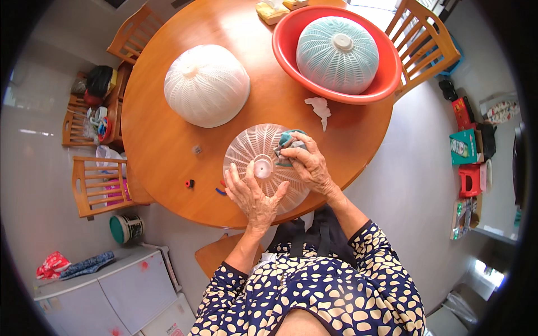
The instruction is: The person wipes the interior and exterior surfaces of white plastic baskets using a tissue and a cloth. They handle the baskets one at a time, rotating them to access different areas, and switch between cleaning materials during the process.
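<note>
A translucent plastic strainer basket (246, 144) lies bottom-up near the front edge of the round wooden table, its round base facing up. My left hand (253, 200) rests on its near left side with fingers spread. A crumpled grey and teal cloth (287, 150) is bunched in my right hand (312, 167) and pressed against the basket's right side. Farther left, a white strainer basket (207, 87) also sits bottom-up. At the far right, a pale blue-green strainer basket (336, 59) lies bottom-up inside a large red basin (284, 56).
On the table (151, 123) are a torn white tissue (320, 111), a small red and black piece (190, 183) and a blue strip (221, 191). Yellow packs (273, 11) lie at the far edge. Wooden chairs (428, 47) surround the table. A low white cabinet (140, 285) stands lower left.
</note>
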Demonstrator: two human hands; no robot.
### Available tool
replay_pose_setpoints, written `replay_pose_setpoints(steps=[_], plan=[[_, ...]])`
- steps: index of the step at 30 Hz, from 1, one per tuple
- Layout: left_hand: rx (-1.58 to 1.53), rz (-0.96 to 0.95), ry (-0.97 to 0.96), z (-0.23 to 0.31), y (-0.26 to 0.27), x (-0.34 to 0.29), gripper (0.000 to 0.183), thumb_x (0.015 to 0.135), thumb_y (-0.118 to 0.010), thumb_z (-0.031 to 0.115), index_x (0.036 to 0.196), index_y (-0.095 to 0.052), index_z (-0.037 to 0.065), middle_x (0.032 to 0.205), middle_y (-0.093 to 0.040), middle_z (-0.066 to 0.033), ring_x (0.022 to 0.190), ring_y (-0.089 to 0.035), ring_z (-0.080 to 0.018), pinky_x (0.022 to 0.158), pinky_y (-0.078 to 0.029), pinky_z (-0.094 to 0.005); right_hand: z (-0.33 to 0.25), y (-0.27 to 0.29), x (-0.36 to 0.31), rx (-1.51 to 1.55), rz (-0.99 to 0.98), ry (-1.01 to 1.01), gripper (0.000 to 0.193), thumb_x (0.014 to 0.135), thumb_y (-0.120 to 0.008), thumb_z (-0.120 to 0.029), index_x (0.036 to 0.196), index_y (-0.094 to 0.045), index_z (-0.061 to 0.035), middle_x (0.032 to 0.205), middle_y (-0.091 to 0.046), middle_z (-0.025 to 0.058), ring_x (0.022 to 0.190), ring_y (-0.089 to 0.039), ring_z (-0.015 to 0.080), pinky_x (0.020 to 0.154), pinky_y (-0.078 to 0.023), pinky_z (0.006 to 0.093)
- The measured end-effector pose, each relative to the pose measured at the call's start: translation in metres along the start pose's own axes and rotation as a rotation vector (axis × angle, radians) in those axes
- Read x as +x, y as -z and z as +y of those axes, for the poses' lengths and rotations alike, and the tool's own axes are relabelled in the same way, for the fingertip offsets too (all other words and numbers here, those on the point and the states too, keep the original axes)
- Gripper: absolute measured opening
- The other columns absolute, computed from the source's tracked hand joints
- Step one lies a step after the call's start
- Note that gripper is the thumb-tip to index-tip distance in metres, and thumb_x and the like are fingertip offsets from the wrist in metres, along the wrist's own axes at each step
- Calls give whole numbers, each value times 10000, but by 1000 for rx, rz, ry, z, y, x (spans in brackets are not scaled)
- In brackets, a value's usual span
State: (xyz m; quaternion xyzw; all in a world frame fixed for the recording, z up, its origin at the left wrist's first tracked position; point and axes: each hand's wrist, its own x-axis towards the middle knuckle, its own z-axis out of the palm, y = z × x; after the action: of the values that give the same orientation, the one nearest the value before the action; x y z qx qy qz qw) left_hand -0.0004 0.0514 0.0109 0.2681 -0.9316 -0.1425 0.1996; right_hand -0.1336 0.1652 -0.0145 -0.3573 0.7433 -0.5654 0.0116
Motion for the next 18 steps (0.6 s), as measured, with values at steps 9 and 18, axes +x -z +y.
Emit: replay_pose_setpoints(steps=[9, 18], plan=[[-106, -176, -72, -11, 15, 2, 1038, 584, -787, 444, 1443, -278, 159, 1484, -156, -208, 1388, -82, -441, 1052, -135, -655, -35, -8, -52, -227, 58, 148, 269, 684, -685, -15, 933, -685, -120, 1272, -527, 124, 1227, -473, 359, 1037, -358, 468], [-74, -135, -106, -20, 8, -2, 1055, 594, -764, 511, 1471, -271, 192, 1500, -147, -192, 1388, -76, -446, 1038, -132, -676, -63, 61, -1, 376, -236, -643, 204, 855, -546, -102, 1036, -577, -15, 973, -580, 57, 846, -583, 136, 775, -491, 259]])
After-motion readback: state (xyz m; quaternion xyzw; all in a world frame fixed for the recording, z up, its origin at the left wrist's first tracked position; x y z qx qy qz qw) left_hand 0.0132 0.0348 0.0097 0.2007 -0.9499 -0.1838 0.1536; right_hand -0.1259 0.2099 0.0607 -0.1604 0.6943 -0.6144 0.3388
